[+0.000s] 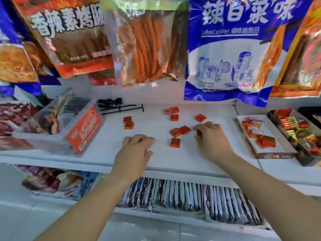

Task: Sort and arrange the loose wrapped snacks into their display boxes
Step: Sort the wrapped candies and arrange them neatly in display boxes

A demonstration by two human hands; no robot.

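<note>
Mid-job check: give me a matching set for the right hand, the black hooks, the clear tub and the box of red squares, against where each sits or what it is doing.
Column 1
1. right hand
2. black hooks
3. clear tub
4. display box

Column 2
A. left end of the shelf, orange label on its front
B. pinching a red square snack
C. right end of the shelf, partly filled with red squares
D. lying at the back of the shelf

Pairs: 1-B, 2-D, 3-A, 4-C
</note>
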